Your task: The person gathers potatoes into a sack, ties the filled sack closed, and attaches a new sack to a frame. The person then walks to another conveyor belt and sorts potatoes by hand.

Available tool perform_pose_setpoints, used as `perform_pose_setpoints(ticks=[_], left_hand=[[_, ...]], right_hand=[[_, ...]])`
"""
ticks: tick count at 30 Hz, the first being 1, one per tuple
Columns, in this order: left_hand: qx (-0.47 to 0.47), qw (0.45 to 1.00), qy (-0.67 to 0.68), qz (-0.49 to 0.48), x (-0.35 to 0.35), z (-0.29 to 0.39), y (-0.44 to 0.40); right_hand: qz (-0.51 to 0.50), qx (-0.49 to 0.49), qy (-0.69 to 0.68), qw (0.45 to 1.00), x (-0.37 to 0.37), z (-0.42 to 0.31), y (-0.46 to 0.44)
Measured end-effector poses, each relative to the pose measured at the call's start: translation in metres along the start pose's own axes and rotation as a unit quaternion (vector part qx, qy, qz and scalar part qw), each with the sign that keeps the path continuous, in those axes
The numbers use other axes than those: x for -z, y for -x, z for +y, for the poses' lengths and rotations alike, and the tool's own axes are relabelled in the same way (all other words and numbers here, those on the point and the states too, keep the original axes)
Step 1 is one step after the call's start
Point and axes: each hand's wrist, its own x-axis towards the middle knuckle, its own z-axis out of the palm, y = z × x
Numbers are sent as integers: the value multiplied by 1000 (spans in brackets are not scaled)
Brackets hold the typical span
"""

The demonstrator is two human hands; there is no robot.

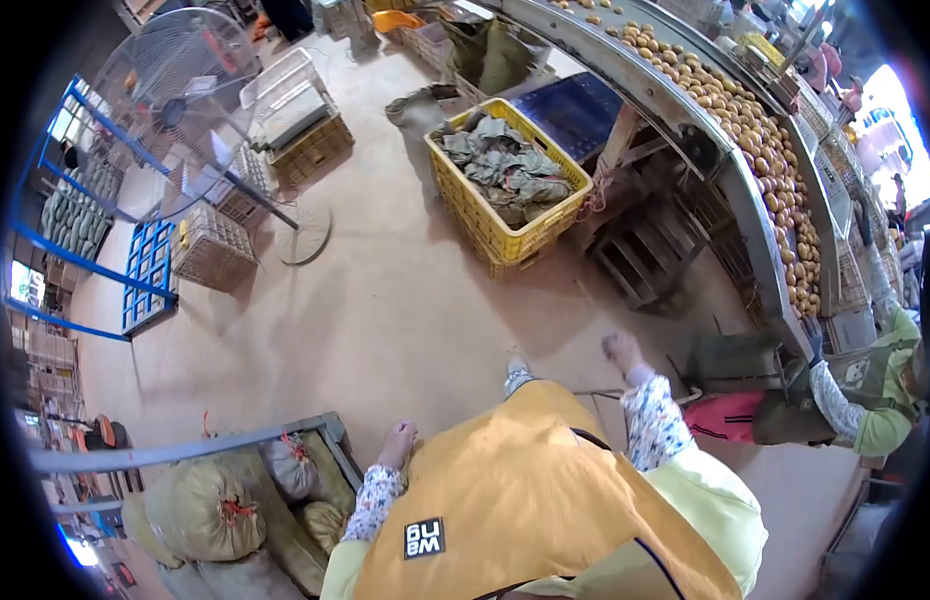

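Observation:
My left hand hangs low beside the orange apron, its fingers curled in with nothing visible in them. It is nearest to the grey metal rail around the full sacks on the left, apart from them. My right hand is held out in front on the other side, slightly blurred, its fingers folded in and no object showing. It is over the floor, short of the wooden crate under the conveyor. One shoe shows ahead of the apron.
A yellow crate of grey-green cloth stands ahead. The conveyor carries many round brown potatoes or fruits on the right. A co-worker in green is beside it. On the left are a large fan, a blue rack and plastic crates.

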Motion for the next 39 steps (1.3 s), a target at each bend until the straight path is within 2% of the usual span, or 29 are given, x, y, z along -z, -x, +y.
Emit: perform_pose_setpoints(ticks=[1, 2, 3, 4, 5, 6, 8, 9, 11, 13, 15, 16, 17, 18, 19, 20, 22, 23, 24, 25, 28, 29, 30, 31, 33, 34, 37, 38, 39], left_hand=[[14, 999, 10, -28, -14, 34, -6], [15, 999, 7, -34, -26, 71, -11], [-81, 985, -149, -40, -34, 105, -10], [-174, 937, -300, -46, -41, 130, -14], [-170, 936, -303, -51, -48, 150, -27], [-139, 951, -270, -59, -54, 171, -41], [-111, 963, -232, -81, -64, 214, -68], [-128, 949, -278, -75, -71, 237, -85], [-145, 934, -316, -84, -92, 287, -127], [-171, 924, -324, -112, -125, 332, -172], [-211, 906, -334, -151, -169, 376, -221], [-219, 901, -330, -178, -192, 395, -244], [-238, 889, -341, -193, -213, 411, -268], [-260, 874, -352, -210, -235, 425, -296], [-261, 846, -421, -198, -258, 424, -334], [-262, 811, -489, -186, -280, 420, -370], [-49, 918, -380, -101, -309, 444, -407], [-38, 913, -392, -108, -320, 436, -435], [-1, 990, -141, -21, -332, 421, -463], [36, 989, 121, 74, -342, 408, -483], [147, 988, 44, 7, -327, 403, -515], [171, 985, 33, -13, -325, 403, -519], [143, 987, 47, -48, -326, 413, -508], [89, 989, -54, -107, -323, 422, -498], [116, 971, -41, -204, -310, 448, -447], [109, 967, -54, -223, -299, 461, -410], [115, 949, -95, -279, -270, 476, -319], [108, 948, -96, -285, -266, 481, -296], [102, 955, -51, -273, -263, 488, -276]], right_hand=[[49, -108, -186, 975, 56, -57, -29], [127, 27, -173, 976, 100, -82, -59], [176, 47, -140, 973, 151, -122, -80], [274, 100, -72, 954, 187, -137, -108], [351, 134, 56, 925, 225, -143, -135], [385, 127, 107, 908, 260, -143, -160], [443, 52, 230, 865, 323, -148, -199], [470, 19, 272, 840, 348, -144, -216], [436, -39, 324, 839, 385, -154, -234], [438, -111, 410, 792, 388, -114, -256], [383, -153, 440, 798, 392, -117, -256], [376, -152, 429, 807, 390, -134, -253], [373, -107, 437, 811, 394, -116, -252], [344, -90, 499, 790, 396, -118, -251], [365, -98, 530, 759, 391, -118, -250], [311, -12, 615, 724, 396, -121, -248], [336, 29, 553, 762, 404, -94, -237], [321, 37, 580, 748, 403, -97, -236], [333, 46, 571, 749, 401, -107, -243], [320, 36, 571, 755, 402, -112, -246], [293, 28, 568, 768, 404, -109, -240], [298, 68, 561, 770, 406, -104, -238], [303, 109, 552, 769, 407, -101, -238], [304, 104, 554, 768, 407, -102, -241], [344, 26, 586, 734, 395, -118, -249], [340, 56, 600, 722, 393, -119, -248], [394, 53, 533, 747, 389, -114, -248], [404, 89, 538, 734, 390, -105, -247], [392, 56, 558, 729, 391, -115, -248]])
